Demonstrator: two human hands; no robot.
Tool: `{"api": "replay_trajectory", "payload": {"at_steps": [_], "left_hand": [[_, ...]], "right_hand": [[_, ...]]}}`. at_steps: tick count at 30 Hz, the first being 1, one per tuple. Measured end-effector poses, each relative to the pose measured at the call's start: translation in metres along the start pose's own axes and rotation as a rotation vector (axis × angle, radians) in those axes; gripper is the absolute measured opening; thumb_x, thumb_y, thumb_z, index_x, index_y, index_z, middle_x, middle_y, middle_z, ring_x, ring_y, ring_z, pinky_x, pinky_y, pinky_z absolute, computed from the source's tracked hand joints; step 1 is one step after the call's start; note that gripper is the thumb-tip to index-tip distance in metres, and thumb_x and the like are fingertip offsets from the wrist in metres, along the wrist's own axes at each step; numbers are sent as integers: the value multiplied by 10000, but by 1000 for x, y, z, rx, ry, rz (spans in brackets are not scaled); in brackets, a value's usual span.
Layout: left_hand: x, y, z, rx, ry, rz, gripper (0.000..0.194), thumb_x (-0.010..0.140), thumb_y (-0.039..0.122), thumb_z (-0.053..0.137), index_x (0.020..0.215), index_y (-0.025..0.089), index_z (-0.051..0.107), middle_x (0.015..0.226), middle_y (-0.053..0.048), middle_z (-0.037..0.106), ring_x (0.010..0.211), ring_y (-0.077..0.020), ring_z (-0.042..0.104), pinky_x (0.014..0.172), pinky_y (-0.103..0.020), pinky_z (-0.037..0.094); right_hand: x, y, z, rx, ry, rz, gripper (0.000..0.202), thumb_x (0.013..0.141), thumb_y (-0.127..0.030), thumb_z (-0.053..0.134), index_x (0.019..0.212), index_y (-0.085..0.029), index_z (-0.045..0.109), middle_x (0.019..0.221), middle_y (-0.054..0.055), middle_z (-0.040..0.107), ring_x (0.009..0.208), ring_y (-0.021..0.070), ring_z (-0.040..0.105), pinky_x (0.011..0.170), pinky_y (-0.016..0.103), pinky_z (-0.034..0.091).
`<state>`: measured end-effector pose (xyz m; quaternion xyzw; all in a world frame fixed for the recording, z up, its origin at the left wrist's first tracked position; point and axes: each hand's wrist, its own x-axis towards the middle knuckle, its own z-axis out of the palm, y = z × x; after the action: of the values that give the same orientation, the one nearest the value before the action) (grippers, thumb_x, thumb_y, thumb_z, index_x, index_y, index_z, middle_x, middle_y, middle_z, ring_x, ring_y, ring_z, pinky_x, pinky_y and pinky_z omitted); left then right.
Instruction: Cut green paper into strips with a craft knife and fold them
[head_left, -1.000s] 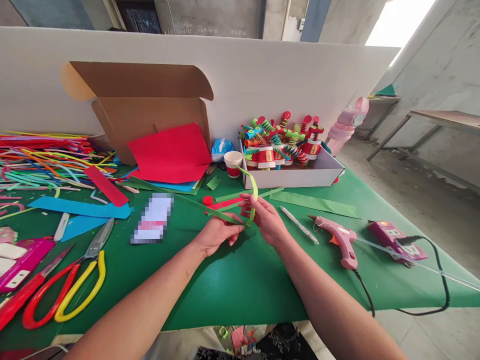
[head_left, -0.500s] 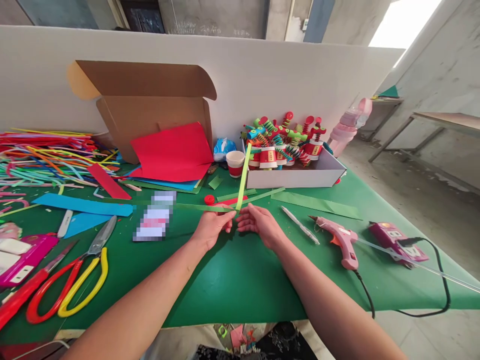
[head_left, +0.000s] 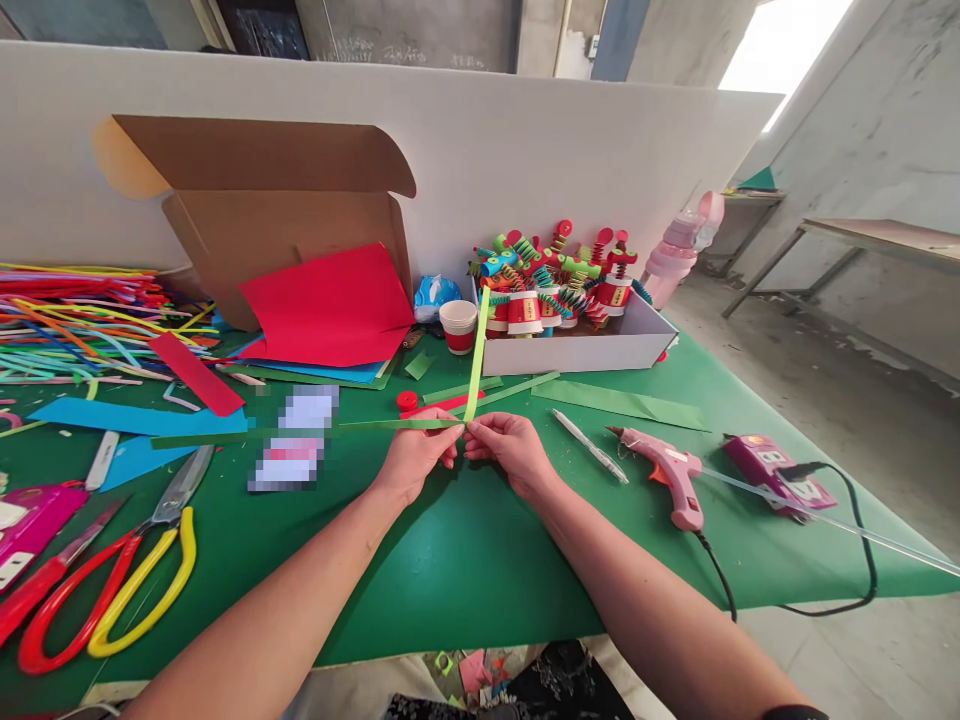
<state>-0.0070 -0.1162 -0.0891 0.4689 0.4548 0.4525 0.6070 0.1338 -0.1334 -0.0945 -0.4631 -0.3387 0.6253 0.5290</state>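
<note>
Two long green paper strips meet at right angles between my fingertips. The light green paper strip (head_left: pixel 477 360) points away from me toward the white box, while the darker green paper strip (head_left: pixel 375 426) stretches out to the left. My left hand (head_left: pixel 418 455) pinches them where they meet. My right hand (head_left: pixel 508 450) has its thumb and fingers closed on the same joint from the other side. Just beyond my hands lie a red paper strip (head_left: pixel 457 404), a small red roll (head_left: pixel 407 401) and more green strips (head_left: pixel 517 391).
At left lie scissors (head_left: pixel 161 540), a utility knife (head_left: pixel 52 575) and blue strips (head_left: pixel 127 413). A pink glue gun (head_left: pixel 667 468), a white pen (head_left: pixel 591 446) and a purple power strip (head_left: pixel 776 475) are right. Behind stand a white box (head_left: pixel 577 352) of paper-cup figures and a cardboard box (head_left: pixel 292 235).
My right hand's fingers, loosely apart before, have closed on the joint of the strips. The view has shifted slightly, so the table things appear further left.
</note>
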Motion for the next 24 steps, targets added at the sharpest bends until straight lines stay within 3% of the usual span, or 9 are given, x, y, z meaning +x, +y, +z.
{"api": "replay_trajectory", "payload": {"at_steps": [12, 24], "left_hand": [[-1, 6, -1, -72, -14, -82, 408, 529, 460, 844, 641, 147, 608, 553, 19, 555, 485, -87, 502, 420, -206, 380], [0, 8, -1, -97, -22, -93, 430, 546, 498, 836, 657, 140, 624, 572, 6, 580, 476, -85, 496, 427, -215, 391]], "right_hand": [[-3, -5, 0, -16, -51, 35, 406, 566, -474, 897, 686, -151, 680, 601, 13, 681, 523, 100, 630, 569, 224, 551], [-1, -4, -1, 11, -18, 15, 410, 519, -487, 902, 649, -170, 677, 574, -5, 658, 508, 93, 598, 546, 220, 537]]}}
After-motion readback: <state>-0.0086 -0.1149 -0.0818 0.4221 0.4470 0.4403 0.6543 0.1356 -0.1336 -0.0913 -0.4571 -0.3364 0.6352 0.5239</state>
